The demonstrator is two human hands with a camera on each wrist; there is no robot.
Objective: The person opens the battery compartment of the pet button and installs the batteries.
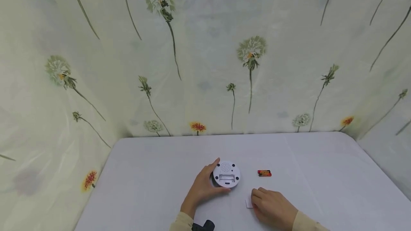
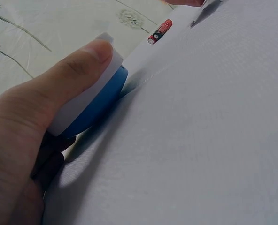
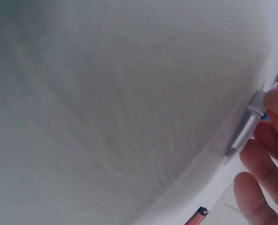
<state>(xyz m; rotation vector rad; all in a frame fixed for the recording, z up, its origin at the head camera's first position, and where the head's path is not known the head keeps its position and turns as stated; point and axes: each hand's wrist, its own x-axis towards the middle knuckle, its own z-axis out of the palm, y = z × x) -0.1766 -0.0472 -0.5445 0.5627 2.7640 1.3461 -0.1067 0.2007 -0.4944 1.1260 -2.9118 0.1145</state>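
My left hand (image 1: 203, 184) grips a round white device (image 1: 226, 167) by its edge, thumb on the near side and fingers round the far side. Its underside faces up, showing speaker holes, small dark feet and an uncovered battery compartment without batteries. In the left wrist view the device's lower body (image 2: 99, 105) is blue and close over the table. To the right, my right hand (image 1: 271, 205) pinches a small flat white plastic piece (image 1: 248, 203) low over the cloth. The right wrist view shows the piece (image 3: 244, 126) tilted, partly hidden by the fingers.
Two red and black batteries (image 1: 264, 173) lie side by side beyond my right hand. A white cloth covers the table (image 1: 154, 163). Behind it hangs a flower-patterned curtain (image 1: 205, 52). A black strap piece (image 1: 205, 225) shows by the left wrist.
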